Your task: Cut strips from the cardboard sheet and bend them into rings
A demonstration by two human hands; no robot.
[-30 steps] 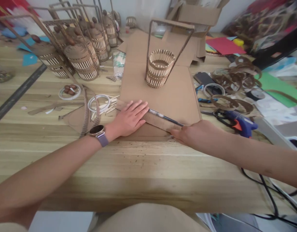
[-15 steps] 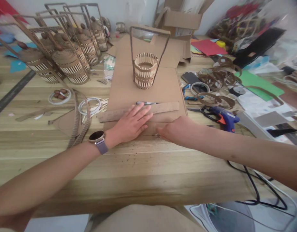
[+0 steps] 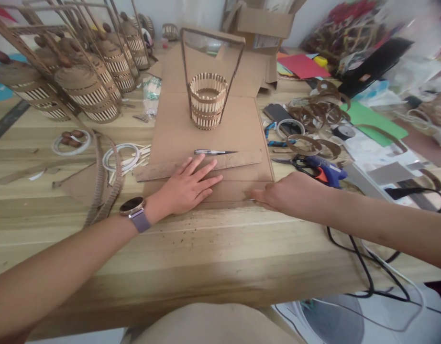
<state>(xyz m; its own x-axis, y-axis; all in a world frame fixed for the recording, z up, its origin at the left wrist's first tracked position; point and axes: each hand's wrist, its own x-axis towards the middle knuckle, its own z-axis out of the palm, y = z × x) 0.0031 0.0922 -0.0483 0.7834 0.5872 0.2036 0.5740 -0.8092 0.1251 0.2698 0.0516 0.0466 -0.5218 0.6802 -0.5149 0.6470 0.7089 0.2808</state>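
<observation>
My left hand (image 3: 188,188) lies flat with fingers spread on the near part of a brown cardboard sheet (image 3: 242,136). Under its fingertips runs a long cardboard strip (image 3: 238,160). My right hand (image 3: 287,191) is closed in a pinch at the sheet's front right edge; a small pale bit shows at its fingertips, too small to name. Just beyond my left fingers rests a slim silver pen-like tool (image 3: 206,152) with a dark tapered end. Farther back on the sheet stands a small round basket (image 3: 208,105) of pale sticks and brown bands, with a tall handle.
Several lidded stick lanterns (image 3: 87,95) crowd the back left. White tape rings (image 3: 120,157) and curved cardboard strips (image 3: 113,184) lie at left. On the right are scissors (image 3: 299,165), a blue glue gun (image 3: 331,172), coiled brown strips (image 3: 317,112) and black cables (image 3: 367,272).
My right hand has slid right along the sheet's front edge, its fingers still pinched. My left hand stays flat on the cardboard. The whole view has shifted slightly.
</observation>
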